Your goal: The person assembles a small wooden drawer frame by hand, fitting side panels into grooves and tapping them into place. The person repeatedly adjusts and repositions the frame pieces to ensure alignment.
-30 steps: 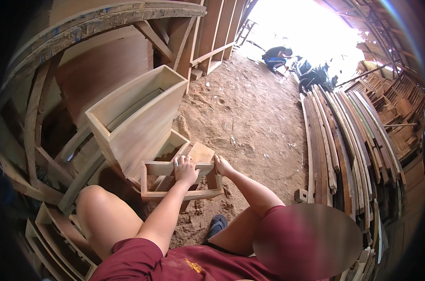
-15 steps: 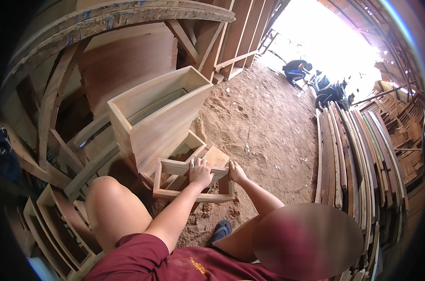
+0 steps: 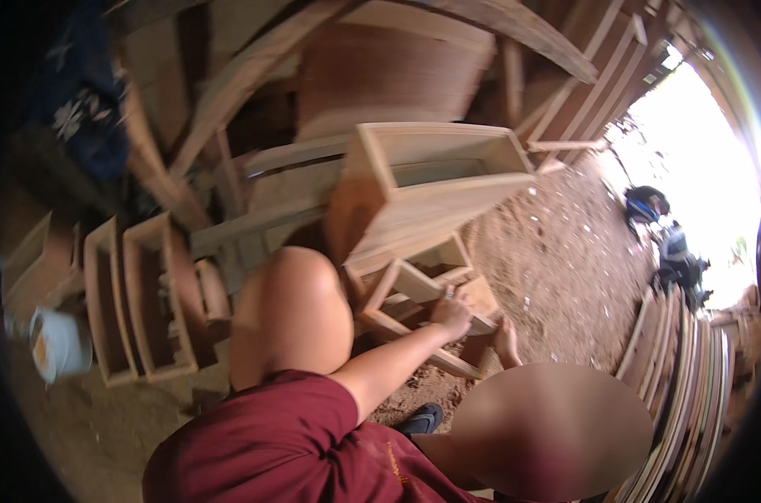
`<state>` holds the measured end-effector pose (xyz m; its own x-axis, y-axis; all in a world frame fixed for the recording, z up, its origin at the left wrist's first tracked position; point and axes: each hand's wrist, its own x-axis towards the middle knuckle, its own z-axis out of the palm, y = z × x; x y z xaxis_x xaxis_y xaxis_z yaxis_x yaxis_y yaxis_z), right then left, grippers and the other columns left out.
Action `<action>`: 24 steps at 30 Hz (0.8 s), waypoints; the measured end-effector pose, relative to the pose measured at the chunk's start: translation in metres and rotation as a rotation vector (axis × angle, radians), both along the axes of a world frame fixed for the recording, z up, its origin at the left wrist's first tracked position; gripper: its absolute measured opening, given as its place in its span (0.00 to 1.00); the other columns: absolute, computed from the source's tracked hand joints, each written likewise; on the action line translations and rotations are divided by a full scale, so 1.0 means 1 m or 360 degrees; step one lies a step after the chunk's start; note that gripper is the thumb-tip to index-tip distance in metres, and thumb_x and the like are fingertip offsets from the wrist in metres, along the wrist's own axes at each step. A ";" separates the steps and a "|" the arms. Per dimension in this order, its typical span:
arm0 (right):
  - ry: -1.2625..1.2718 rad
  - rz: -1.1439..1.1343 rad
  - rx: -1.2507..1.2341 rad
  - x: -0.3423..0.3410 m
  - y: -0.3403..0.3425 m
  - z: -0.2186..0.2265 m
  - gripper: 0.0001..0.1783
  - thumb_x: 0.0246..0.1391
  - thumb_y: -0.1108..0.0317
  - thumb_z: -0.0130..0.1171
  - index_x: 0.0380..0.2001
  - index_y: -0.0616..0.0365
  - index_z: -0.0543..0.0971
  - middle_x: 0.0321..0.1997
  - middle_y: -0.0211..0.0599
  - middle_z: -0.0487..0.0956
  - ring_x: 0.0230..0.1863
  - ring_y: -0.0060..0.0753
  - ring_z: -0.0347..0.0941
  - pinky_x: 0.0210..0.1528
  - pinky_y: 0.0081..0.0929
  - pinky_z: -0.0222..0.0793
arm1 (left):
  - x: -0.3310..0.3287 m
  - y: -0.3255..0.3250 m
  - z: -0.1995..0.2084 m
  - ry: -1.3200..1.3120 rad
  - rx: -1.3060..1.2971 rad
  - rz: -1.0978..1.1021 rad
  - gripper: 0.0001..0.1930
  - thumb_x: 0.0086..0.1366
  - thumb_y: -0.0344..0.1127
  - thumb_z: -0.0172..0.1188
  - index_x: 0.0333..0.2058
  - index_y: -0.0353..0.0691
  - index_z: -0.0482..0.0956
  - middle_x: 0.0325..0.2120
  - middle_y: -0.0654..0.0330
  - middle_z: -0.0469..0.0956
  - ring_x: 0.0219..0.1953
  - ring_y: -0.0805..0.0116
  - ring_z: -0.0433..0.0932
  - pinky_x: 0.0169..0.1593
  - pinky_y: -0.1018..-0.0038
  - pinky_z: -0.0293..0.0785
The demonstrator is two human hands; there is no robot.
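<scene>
Low in front of me is a small open wooden frame (image 3: 379,289), tilted, with pale rails. My left hand (image 3: 452,313) lies over its upper rail, fingers curled round the wood. At the frame's right end my right hand (image 3: 506,340) grips the corner; motion blur softens its fingers. A light flat piece of wood (image 3: 482,295) shows just beyond my hands. Behind the frame sits a small wooden box (image 3: 458,251), partly covered by it. Above that rises a larger open-topped wooden box (image 3: 439,214). A blurred oval hides part of my right arm.
Drawer-like boxes (image 3: 158,306) stand at the left beside a white bucket (image 3: 60,344). Long planks (image 3: 682,394) are stacked at the right. A brown panel (image 3: 389,75) leans among beams behind. Farther off, a person (image 3: 644,204) crouches near a motorcycle (image 3: 682,264) on sandy ground (image 3: 556,251).
My view has swung left, so everything sits farther right and the bucket and drawer boxes show more. Both hands keep hold of the wooden frame, which looks more steeply angled.
</scene>
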<state>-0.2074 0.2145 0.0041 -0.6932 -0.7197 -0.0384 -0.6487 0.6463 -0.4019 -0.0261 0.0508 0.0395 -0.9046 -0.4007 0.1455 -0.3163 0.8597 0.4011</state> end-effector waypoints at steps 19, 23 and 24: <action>-0.0411 -0.0301 -0.0436 0.003 -0.004 0.006 0.25 0.70 0.51 0.40 0.39 0.62 0.77 0.26 0.32 0.73 0.26 0.25 0.68 0.30 0.27 0.65 | -0.005 0.005 -0.007 0.0100 0.0007 0.0069 0.16 0.61 0.42 0.57 0.47 0.49 0.83 0.47 0.56 0.77 0.59 0.55 0.67 0.68 0.49 0.50; -0.0768 -0.0424 -0.0377 0.017 -0.021 0.007 0.29 0.70 0.46 0.38 0.37 0.61 0.79 0.33 0.37 0.77 0.34 0.30 0.70 0.40 0.30 0.67 | 0.012 -0.004 -0.005 -0.0057 0.0007 0.0080 0.16 0.61 0.41 0.57 0.46 0.48 0.83 0.49 0.57 0.77 0.60 0.55 0.66 0.69 0.50 0.48; -0.0732 -0.0405 -0.0368 0.008 -0.014 -0.003 0.29 0.70 0.46 0.38 0.38 0.60 0.78 0.32 0.37 0.77 0.34 0.30 0.70 0.40 0.30 0.67 | 0.012 -0.001 -0.003 0.0022 0.0022 0.0108 0.15 0.63 0.39 0.54 0.46 0.48 0.83 0.48 0.57 0.77 0.60 0.56 0.66 0.69 0.49 0.48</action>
<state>-0.1996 0.2004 0.0008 -0.7950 -0.5578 -0.2384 -0.2093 0.6211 -0.7552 -0.0138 0.0493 0.0369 -0.8732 -0.4630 0.1521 -0.3678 0.8309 0.4175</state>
